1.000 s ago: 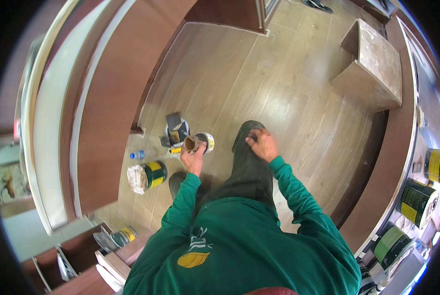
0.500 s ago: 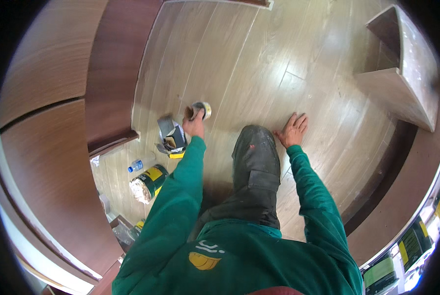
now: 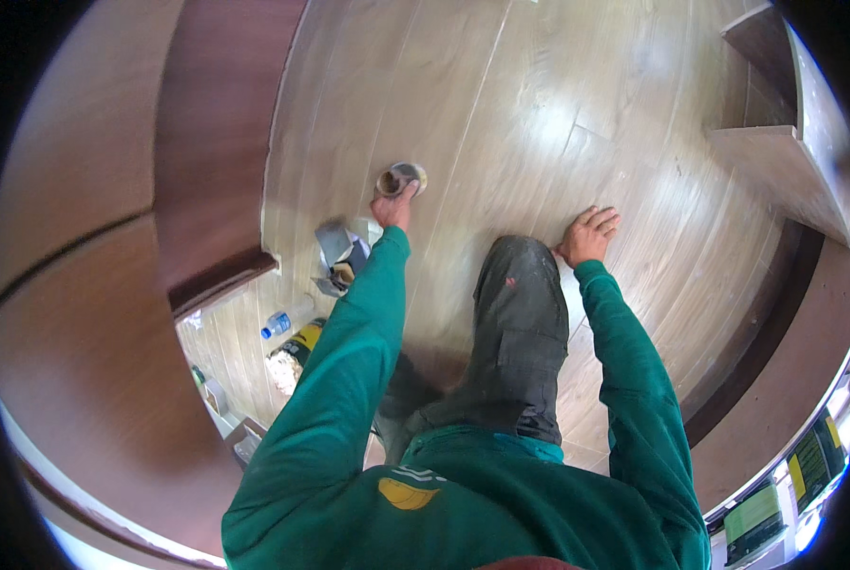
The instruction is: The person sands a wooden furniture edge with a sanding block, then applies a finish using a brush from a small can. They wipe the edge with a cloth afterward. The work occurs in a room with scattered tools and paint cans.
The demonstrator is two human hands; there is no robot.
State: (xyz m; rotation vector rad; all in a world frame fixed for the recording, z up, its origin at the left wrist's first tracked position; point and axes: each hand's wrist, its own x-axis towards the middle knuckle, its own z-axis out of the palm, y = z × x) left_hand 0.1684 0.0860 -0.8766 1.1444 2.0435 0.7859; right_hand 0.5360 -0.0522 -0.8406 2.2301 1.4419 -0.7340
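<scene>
Just ahead of left hand (image 3: 391, 206), touching fingertips: small round tin (image 3: 401, 178), open at top, dark inside, pale rim, standing upright on wooden floor (image 3: 539, 123). Fingers curled against near side of tin, reaching to its rim; whether clamped round it or only resting on it, cannot tell. Arm in green sleeve (image 3: 349, 342) stretched out long toward it.

Behind that hand and a little to its left, near wrist: crumpled grey foil-like bag (image 3: 337, 249), with something small and yellowish at its lower edge. Farther back along same arm, to its left: small clear bottle with blue cap (image 3: 275, 326) lying on its side, and beside it dark can with yellow band (image 3: 301, 342), something pale and crumpled just beneath. Too small to tell more. Left of all this, large dark brown panel (image 3: 216, 152), curved by lens.

Right hand (image 3: 588, 236) flat on floor, fingers spread apart and pointing forward, holding nothing, well apart from tin. Between both hands, nearer to right one: knee in dark grey trousers (image 3: 520, 313), bent forward over floor, with small red speck on cloth.

Far to right of right hand and ahead of it: pale wooden step or box (image 3: 776, 166) with dark side. Behind right elbow, at edge of view: dark containers with green and yellow labels (image 3: 805, 470), blurred.
</scene>
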